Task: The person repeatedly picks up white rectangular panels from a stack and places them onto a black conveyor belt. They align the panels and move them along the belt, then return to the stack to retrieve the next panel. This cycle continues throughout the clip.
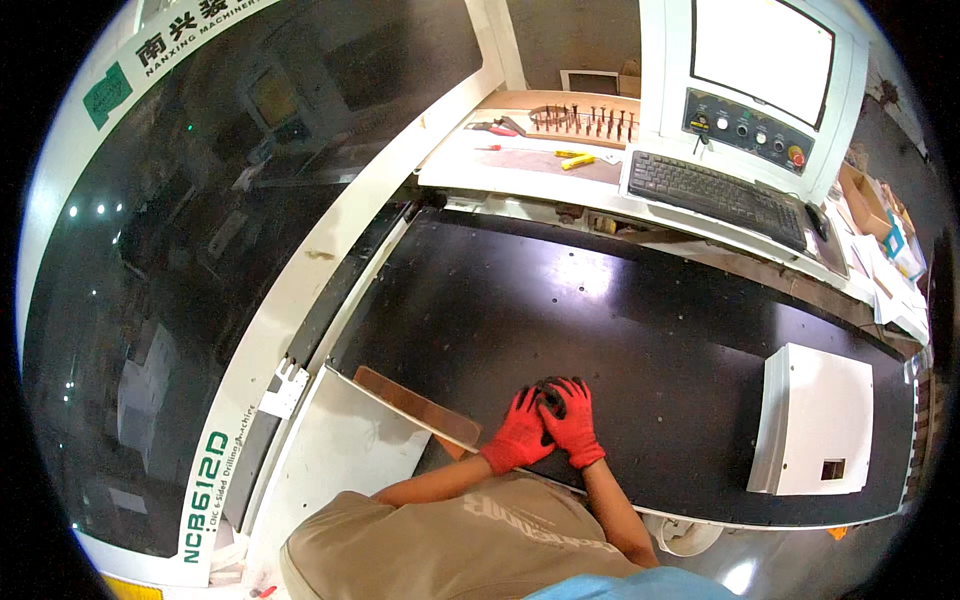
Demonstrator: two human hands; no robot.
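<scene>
My left hand (520, 433) and my right hand (573, 422) wear red gloves with black-coated fingers. They rest against each other over the near edge of a long black machine table (640, 370). The fingers of both hands are curled in, and no object shows between them. Part of the left hand's fingers is hidden beside the right hand. Left of my left hand, a narrow brown strip (415, 405) lies along the table's edge. Farther right on the table sits a stack of white panels (815, 420), the top one with small holes and a rectangular cutout.
A large machine with a dark window (220, 220) stands at the left. Beyond the table, a white shelf (500, 170) bears a rack of drill bits (585, 122), a yellow cutter (575, 160) and a keyboard (715, 195). Above are a bright screen (762, 58) and a button panel (745, 133).
</scene>
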